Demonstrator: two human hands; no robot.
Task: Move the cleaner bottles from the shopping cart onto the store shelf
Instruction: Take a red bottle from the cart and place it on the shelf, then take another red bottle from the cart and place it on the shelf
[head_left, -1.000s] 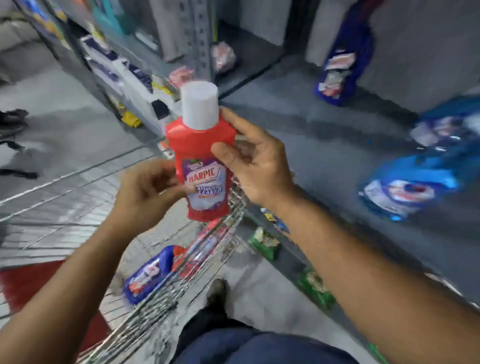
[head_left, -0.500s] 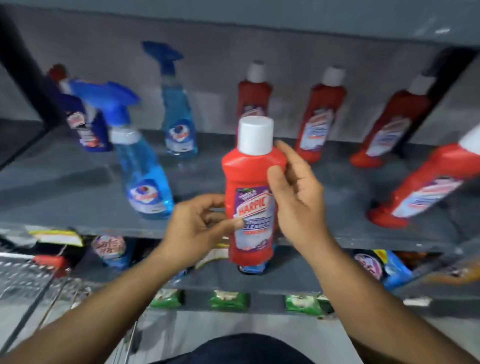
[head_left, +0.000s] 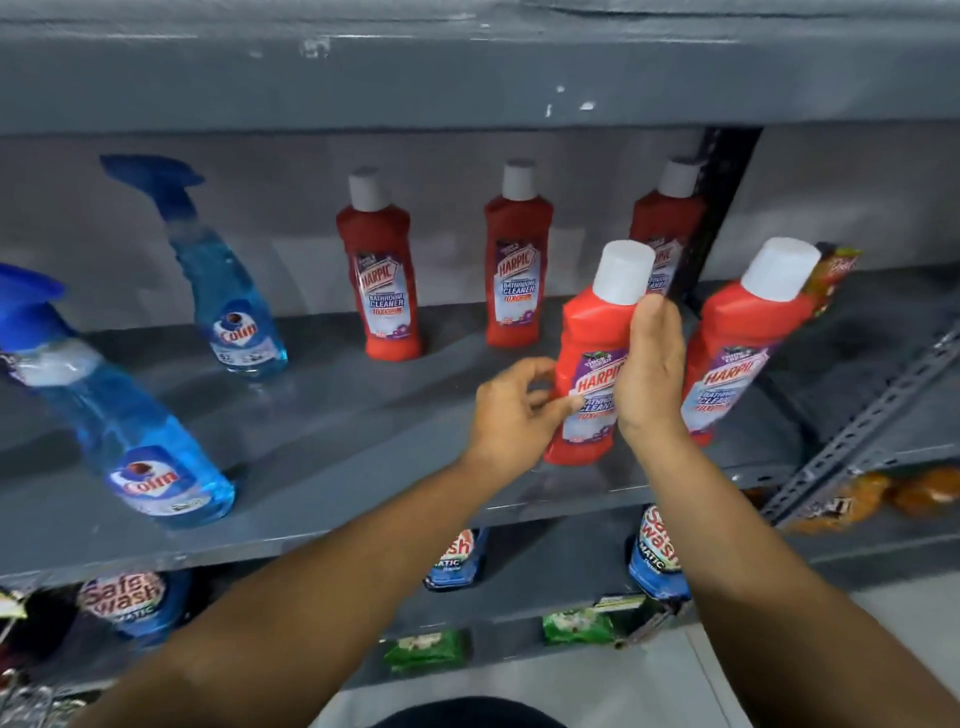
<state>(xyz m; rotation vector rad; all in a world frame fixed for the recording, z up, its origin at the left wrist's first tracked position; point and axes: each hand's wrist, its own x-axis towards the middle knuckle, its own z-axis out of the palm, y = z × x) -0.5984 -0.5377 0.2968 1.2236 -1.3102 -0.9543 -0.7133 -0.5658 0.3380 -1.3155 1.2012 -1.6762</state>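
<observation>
A red Harpic cleaner bottle (head_left: 589, 338) with a white cap is between my two hands, its base at the front of the grey shelf (head_left: 363, 415). My right hand (head_left: 649, 364) wraps its right side. Fingertips of my left hand (head_left: 514, 410) pinch its label from the left. Another red Harpic bottle (head_left: 743, 343) stands just to the right, close against my right hand. Three more red Harpic bottles (head_left: 384, 280) (head_left: 517, 270) (head_left: 670, 218) stand along the back of the shelf. The shopping cart is barely visible at the bottom left corner.
Two blue Colin spray bottles (head_left: 234, 301) (head_left: 130, 415) stand on the left of the shelf. A black upright post (head_left: 711, 208) divides the shelf bay on the right. Blue Safewash pouches (head_left: 654, 551) and green packets (head_left: 576, 623) fill lower shelves. The shelf board above (head_left: 467, 67) overhangs.
The view swung from the cart to the shelf. Both hands carried the red bottle forward and right, down onto the shelf beside the other front bottle.
</observation>
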